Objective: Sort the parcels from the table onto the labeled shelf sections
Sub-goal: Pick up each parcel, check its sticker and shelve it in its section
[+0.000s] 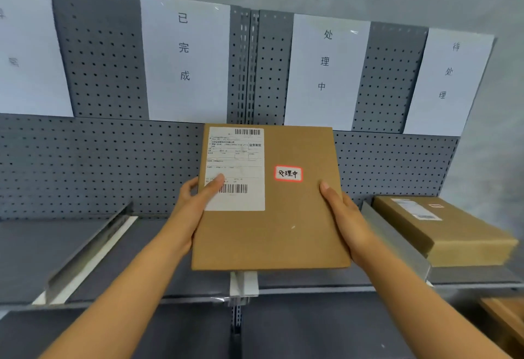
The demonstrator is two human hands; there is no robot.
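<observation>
The left hand (195,202) and right hand (344,217) grip opposite edges of a flat cardboard parcel (280,222), thumbs on top, holding it above the shelf (170,248) below the 处理中 sign (326,72). Another parcel (442,231) lies in the right section.

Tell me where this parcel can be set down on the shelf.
Bare shelf floor lies under the 处理中 sign, between the white centre divider and the right divider. Right of that divider is crowded: a parcel fills it.
</observation>
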